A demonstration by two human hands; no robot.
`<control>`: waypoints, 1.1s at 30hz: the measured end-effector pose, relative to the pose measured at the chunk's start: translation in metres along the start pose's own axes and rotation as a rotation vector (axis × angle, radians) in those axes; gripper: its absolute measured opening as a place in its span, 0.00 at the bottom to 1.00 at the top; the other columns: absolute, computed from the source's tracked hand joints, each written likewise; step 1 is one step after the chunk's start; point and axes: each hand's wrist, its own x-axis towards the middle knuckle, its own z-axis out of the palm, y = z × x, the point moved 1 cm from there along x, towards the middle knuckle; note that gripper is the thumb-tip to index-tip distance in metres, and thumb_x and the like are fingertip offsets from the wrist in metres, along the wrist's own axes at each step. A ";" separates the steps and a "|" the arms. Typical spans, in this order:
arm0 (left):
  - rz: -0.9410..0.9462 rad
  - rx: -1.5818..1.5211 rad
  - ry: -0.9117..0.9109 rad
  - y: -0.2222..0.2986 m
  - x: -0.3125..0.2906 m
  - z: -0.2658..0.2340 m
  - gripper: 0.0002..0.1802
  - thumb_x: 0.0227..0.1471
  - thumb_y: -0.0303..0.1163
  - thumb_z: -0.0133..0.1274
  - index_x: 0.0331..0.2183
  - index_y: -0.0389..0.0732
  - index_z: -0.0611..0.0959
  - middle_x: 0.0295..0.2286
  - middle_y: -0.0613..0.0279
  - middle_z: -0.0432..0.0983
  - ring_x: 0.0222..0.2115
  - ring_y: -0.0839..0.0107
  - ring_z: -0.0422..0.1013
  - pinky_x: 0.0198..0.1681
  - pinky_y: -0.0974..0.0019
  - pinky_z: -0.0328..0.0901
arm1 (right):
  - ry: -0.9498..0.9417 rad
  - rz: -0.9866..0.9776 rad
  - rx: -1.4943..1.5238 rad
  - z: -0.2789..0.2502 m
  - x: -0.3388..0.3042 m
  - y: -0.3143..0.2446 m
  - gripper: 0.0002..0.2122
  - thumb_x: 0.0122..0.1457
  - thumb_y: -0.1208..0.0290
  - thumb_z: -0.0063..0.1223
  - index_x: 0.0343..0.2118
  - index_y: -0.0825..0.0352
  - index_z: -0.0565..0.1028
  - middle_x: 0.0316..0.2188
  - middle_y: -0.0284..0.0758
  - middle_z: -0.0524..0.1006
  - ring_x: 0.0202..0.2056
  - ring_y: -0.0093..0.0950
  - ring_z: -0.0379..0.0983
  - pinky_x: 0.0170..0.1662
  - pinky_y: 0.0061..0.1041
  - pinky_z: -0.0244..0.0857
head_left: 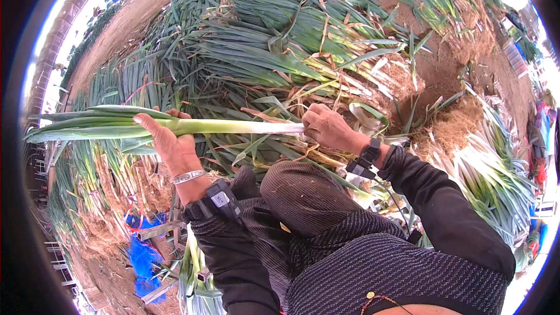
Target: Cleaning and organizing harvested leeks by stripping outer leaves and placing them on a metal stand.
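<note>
Brown ground [133,17] is edging the ragged leek pile [251,46]; I'm watching the left hand [174,147] gripping a smooth, straight leek [245,126], the right hand [331,128] pinching its white end.

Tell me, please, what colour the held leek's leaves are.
The leek's leaves are green, best seen in the head view.

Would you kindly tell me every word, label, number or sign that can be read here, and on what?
No text can be read.
Left-wrist black device: any marks too small to read.
Right-wrist black device: likewise too small.
Silvery bracelet: pattern too small to make out.
Leek: no writing visible.
</note>
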 end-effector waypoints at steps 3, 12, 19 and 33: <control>-0.008 0.003 -0.002 -0.001 -0.001 0.001 0.42 0.37 0.65 0.62 0.43 0.42 0.71 0.35 0.65 0.65 0.30 0.67 0.66 0.33 0.62 0.66 | 0.013 -0.018 -0.034 -0.001 0.000 -0.001 0.08 0.50 0.72 0.59 0.31 0.63 0.71 0.32 0.36 0.70 0.38 0.38 0.69 0.38 0.36 0.66; -0.028 -0.027 0.053 -0.005 0.003 -0.002 0.41 0.35 0.61 0.66 0.44 0.45 0.71 0.34 0.64 0.66 0.33 0.66 0.66 0.39 0.58 0.65 | 0.037 -0.120 -0.115 -0.005 -0.001 -0.002 0.06 0.50 0.74 0.55 0.31 0.64 0.71 0.28 0.37 0.70 0.34 0.39 0.70 0.39 0.36 0.66; -0.107 -0.169 0.108 -0.006 0.012 -0.004 0.41 0.34 0.59 0.69 0.45 0.46 0.72 0.34 0.64 0.66 0.35 0.65 0.65 0.43 0.57 0.64 | 0.024 -0.187 -0.053 -0.004 -0.003 -0.006 0.11 0.50 0.74 0.59 0.36 0.63 0.70 0.32 0.35 0.70 0.37 0.38 0.69 0.38 0.34 0.66; -0.338 -0.110 0.234 -0.016 0.017 -0.012 0.39 0.33 0.66 0.65 0.37 0.47 0.70 0.28 0.65 0.66 0.32 0.66 0.65 0.46 0.45 0.58 | 0.181 -0.151 -0.200 -0.004 0.009 -0.008 0.06 0.53 0.71 0.54 0.33 0.63 0.70 0.29 0.35 0.68 0.34 0.36 0.68 0.36 0.34 0.64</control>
